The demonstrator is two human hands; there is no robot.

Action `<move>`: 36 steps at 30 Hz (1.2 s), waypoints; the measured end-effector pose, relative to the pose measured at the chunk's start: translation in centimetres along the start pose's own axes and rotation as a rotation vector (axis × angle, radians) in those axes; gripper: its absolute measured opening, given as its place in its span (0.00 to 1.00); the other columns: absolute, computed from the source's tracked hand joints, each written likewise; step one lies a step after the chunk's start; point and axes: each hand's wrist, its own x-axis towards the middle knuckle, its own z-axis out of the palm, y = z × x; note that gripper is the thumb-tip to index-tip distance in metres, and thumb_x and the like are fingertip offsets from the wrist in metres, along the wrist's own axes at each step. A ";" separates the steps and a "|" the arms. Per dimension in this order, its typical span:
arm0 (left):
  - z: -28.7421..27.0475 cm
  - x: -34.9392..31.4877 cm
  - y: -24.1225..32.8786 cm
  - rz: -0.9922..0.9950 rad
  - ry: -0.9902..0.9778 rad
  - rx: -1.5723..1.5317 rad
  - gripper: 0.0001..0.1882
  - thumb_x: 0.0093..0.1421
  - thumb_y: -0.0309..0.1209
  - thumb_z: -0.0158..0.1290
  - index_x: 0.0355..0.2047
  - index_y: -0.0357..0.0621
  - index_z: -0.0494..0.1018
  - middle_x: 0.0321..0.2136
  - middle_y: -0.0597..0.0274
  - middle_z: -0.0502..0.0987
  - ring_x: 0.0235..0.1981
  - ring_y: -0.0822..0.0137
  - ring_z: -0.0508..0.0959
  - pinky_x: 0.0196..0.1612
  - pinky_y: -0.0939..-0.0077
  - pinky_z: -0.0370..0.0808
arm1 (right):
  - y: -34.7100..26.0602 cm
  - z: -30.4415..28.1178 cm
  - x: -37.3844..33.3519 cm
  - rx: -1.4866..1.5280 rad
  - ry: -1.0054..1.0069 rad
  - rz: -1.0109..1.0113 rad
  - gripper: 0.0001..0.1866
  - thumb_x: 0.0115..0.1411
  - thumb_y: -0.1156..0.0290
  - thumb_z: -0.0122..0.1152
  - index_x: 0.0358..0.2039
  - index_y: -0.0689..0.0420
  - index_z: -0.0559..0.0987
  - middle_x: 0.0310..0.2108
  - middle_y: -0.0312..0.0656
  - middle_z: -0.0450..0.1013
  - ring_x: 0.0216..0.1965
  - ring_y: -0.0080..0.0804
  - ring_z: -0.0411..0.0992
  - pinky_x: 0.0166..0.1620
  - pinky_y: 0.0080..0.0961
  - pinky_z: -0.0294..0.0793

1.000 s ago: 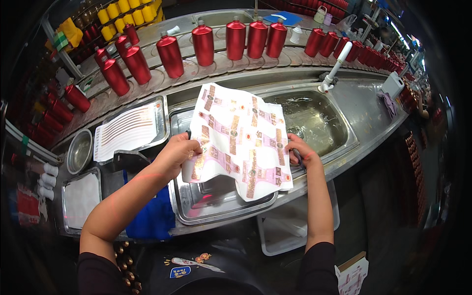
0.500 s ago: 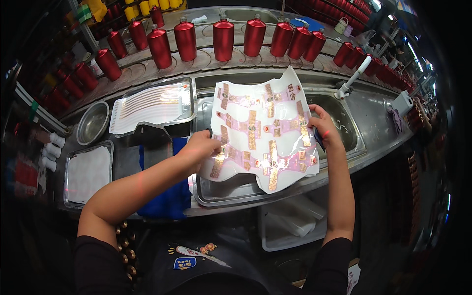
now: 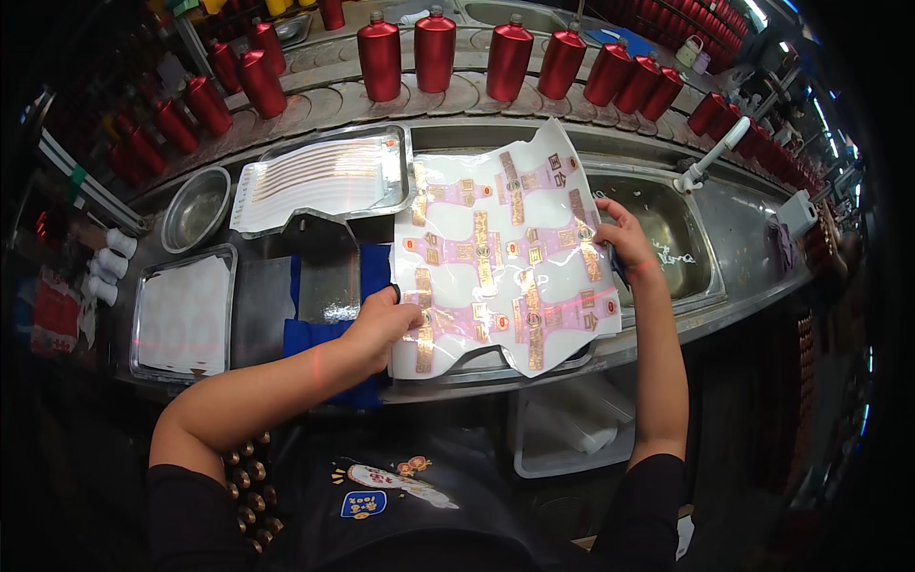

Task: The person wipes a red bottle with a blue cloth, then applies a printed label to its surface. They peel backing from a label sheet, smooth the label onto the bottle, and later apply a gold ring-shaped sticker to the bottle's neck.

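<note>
Between my two hands is a sheet of printed decals (image 3: 545, 265), white and glossy with pink and gold designs, its lower edge wavy and its upper right corner raised. My left hand (image 3: 379, 329) pinches its lower left side, thumb on top; a black band or cover shows on one finger. My right hand (image 3: 629, 246) grips the right edge, with something dark just under the fingers that I cannot make out. The sheet hides most of the metal tray (image 3: 467, 379) below it.
A metal sink (image 3: 691, 224) with a white faucet (image 3: 715, 153) lies right. At left are a tray of striped strips (image 3: 319, 181), a metal bowl (image 3: 197, 208), a tray of white sheets (image 3: 183, 315) and a blue cloth (image 3: 367, 393). Red bottles (image 3: 510, 62) line a conveyor behind.
The sheet lies flatter and wider, its left side drawn down and left with my left hand. My right hand keeps its grip. The red bottles have shifted right along the conveyor; the view has moved slightly.
</note>
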 end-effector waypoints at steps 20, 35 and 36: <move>9.0 0.7 7.4 0.112 -0.472 0.585 0.23 0.62 0.29 0.55 0.56 0.35 0.67 0.43 0.50 0.78 0.44 0.65 0.79 0.45 0.71 0.79 | 3.8 -1.8 -13.1 -0.033 0.124 0.237 0.16 0.63 0.74 0.56 0.49 0.67 0.81 0.40 0.39 0.80 0.41 0.21 0.75 0.47 0.18 0.73; 23.1 8.6 3.3 0.060 -0.382 0.547 0.20 0.50 0.29 0.69 0.33 0.32 0.70 0.22 0.52 0.80 0.19 0.65 0.81 0.21 0.71 0.77 | 6.1 -0.2 -13.5 0.090 0.251 0.092 0.16 0.66 0.71 0.57 0.51 0.65 0.80 0.30 0.32 0.76 0.17 0.13 0.65 0.21 0.13 0.63; 23.1 8.5 3.2 0.078 -0.370 0.555 0.20 0.49 0.28 0.70 0.33 0.31 0.70 0.22 0.50 0.80 0.19 0.64 0.81 0.21 0.70 0.78 | 6.1 -0.2 -13.4 0.098 0.241 0.097 0.16 0.66 0.71 0.57 0.51 0.65 0.79 0.29 0.32 0.76 0.15 0.13 0.64 0.20 0.13 0.62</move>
